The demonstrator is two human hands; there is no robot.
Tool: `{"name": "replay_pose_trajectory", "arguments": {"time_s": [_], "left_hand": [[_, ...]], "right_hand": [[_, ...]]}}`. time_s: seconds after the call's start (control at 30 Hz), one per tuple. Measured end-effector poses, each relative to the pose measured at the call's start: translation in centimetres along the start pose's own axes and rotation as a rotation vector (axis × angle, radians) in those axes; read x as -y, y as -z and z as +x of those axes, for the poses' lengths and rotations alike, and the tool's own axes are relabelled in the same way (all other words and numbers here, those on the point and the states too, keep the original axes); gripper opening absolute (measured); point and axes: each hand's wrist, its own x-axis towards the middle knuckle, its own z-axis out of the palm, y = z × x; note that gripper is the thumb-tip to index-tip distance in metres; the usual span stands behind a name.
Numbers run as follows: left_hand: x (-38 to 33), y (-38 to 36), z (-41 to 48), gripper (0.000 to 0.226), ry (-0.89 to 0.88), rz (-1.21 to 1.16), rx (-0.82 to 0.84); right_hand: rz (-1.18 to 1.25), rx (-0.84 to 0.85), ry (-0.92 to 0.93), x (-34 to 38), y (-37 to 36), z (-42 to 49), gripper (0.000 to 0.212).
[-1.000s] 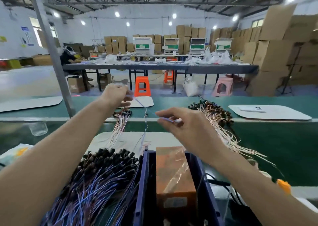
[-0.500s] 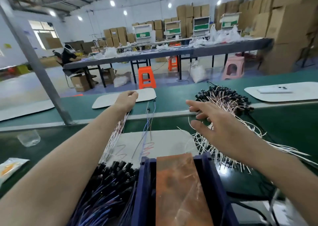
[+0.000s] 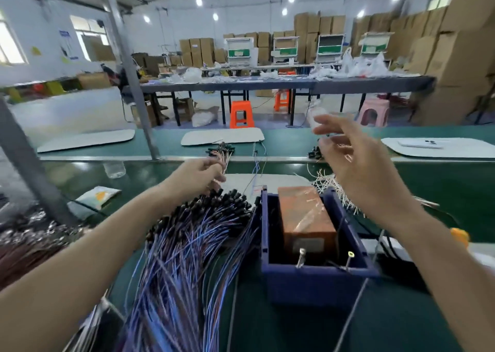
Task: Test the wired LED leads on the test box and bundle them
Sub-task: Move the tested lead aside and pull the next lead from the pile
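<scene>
Left hand (image 3: 199,176) grips a thin bundle of pink-wired leads (image 3: 223,154); right hand (image 3: 359,169) is raised, its fingers spread and holding nothing.
The test box (image 3: 306,217) sits in a navy bin (image 3: 316,287) toward the near edge of the green surface (image 3: 455,188), with blue-wired leads (image 3: 187,244) heaped just to its left. White-wired leads (image 3: 328,188) are partly hidden behind the blurred right hand.
</scene>
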Motion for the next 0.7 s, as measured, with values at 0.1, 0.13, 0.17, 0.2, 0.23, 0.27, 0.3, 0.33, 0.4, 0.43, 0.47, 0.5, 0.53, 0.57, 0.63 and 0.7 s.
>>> {"name": "replay_pose_trajectory", "arguments": {"time_s": [0.1, 0.13, 0.17, 0.2, 0.23, 0.27, 0.3, 0.33, 0.4, 0.43, 0.47, 0.5, 0.53, 0.57, 0.63, 0.7], "left_hand": [[1.2, -1.7, -5.3, 0.016, -0.022, -0.001, 0.065], [1.7, -2.5, -6.9, 0.015, -0.031, 0.021, 0.077], [2.1, -3.3, -8.3, 0.015, -0.045, 0.074, 0.080], [2.6, -4.1, -9.6, 0.015, -0.066, 0.147, 0.075], [3.1, -4.8, -10.8, 0.015, -0.084, 0.214, 0.067], [3.6, -5.4, -11.9, 0.015, -0.096, 0.263, 0.059], [4.2, -5.8, -12.8, 0.015, -0.104, 0.299, 0.047], [4.7, -6.2, -13.5, 0.015, -0.110, 0.332, 0.028], [5.5, -6.3, -14.4, 0.016, -0.117, 0.406, -0.053], [5.7, -6.2, -14.6, 0.017, -0.118, 0.444, -0.112], [5.8, -5.9, -14.6, 0.018, -0.118, 0.481, -0.170], [5.8, -5.7, -14.5, 0.020, -0.113, 0.511, -0.218], [5.9, -5.4, -14.2, 0.021, -0.103, 0.529, -0.254], [5.9, -5.2, -13.9, 0.021, -0.087, 0.547, -0.287], [6.0, -4.8, -12.9, 0.024, -0.046, 0.610, -0.352], [6.2, -4.4, -11.7, 0.027, 0.016, 0.634, -0.373]], "right_hand": [[0.088, -0.184, 0.032, 1.5, -1.1, -6.2, 0.026], [0.094, -0.248, 0.047, 1.5, -1.6, -8.5, 0.025], [0.094, -0.296, 0.049, 1.4, -2.3, -10.8, 0.025], [0.089, -0.322, 0.036, 1.1, -3.1, -13.2, 0.025], [0.080, -0.330, 0.012, 0.8, -3.9, -15.4, 0.025], [0.062, -0.324, -0.013, 0.4, -4.8, -17.6, 0.026], [0.041, -0.304, -0.041, 0.0, -5.5, -19.5, 0.027], [0.022, -0.275, -0.076, -0.5, -6.1, -21.3, 0.029], [-0.003, -0.239, -0.143, -1.2, -6.8, -23.6, 0.033], [-0.008, -0.241, -0.174, -1.4, -6.7, -24.1, 0.033], [-0.009, -0.247, -0.201, -1.5, -6.6, -24.4, 0.032], [-0.013, -0.243, -0.226, -1.5, -6.4, -24.5, 0.030], [-0.022, -0.226, -0.250, -1.4, -6.2, -24.5, 0.029], [-0.030, -0.204, -0.272, -1.3, -6.0, -24.5, 0.028], [-0.030, -0.194, -0.324, -1.4, -5.8, -24.5, 0.028], [-0.005, -0.214, -0.385, -1.4, -5.6, -24.4, 0.030]]}}
